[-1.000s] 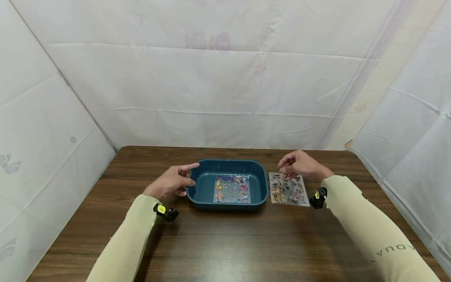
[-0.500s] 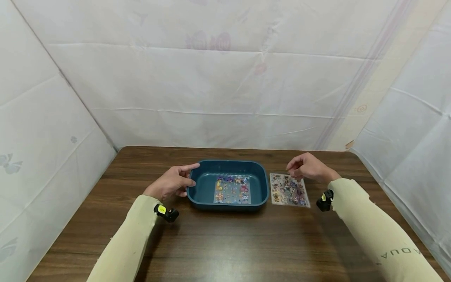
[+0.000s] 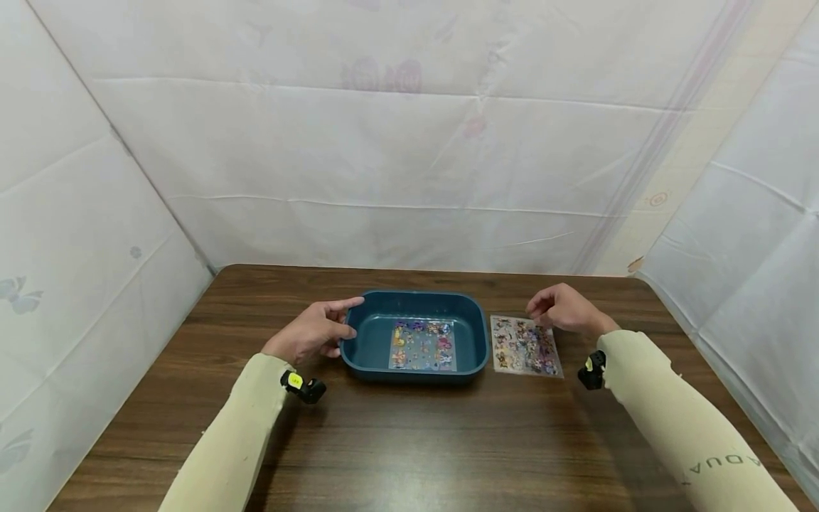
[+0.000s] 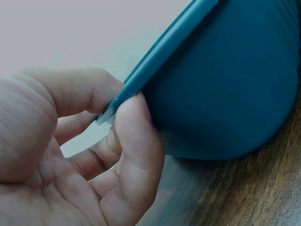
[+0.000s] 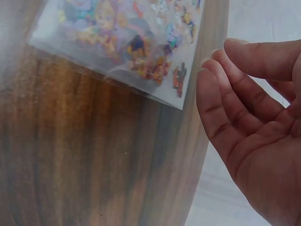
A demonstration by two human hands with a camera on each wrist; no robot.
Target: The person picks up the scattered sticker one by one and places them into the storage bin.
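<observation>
A blue rectangular plastic tray (image 3: pixel 367 348) stands on the table, and a sheet of small colourful cartoon stickers (image 3: pixel 423 345) lies flat inside it. My left hand (image 3: pixel 308 330) pinches the tray's left rim (image 4: pixel 141 75) between thumb and fingers. Right of the tray, a clear sleeve of colourful stickers (image 3: pixel 521 348) lies on the table top. My right hand (image 3: pixel 566 310) is over the sleeve's far right corner. Seen from the right wrist, its fingers (image 5: pixel 214 101) are loosely bent, with a gap to the thumb and nothing held.
The dark wood-grain table (image 3: pixel 409 441) runs to a far edge just behind the tray. White sheeting (image 3: pixel 397 163) hangs behind the table and at both sides.
My right hand has drawn back a little to the right over the sticker sleeve. My left hand and the tray have stayed in place.
</observation>
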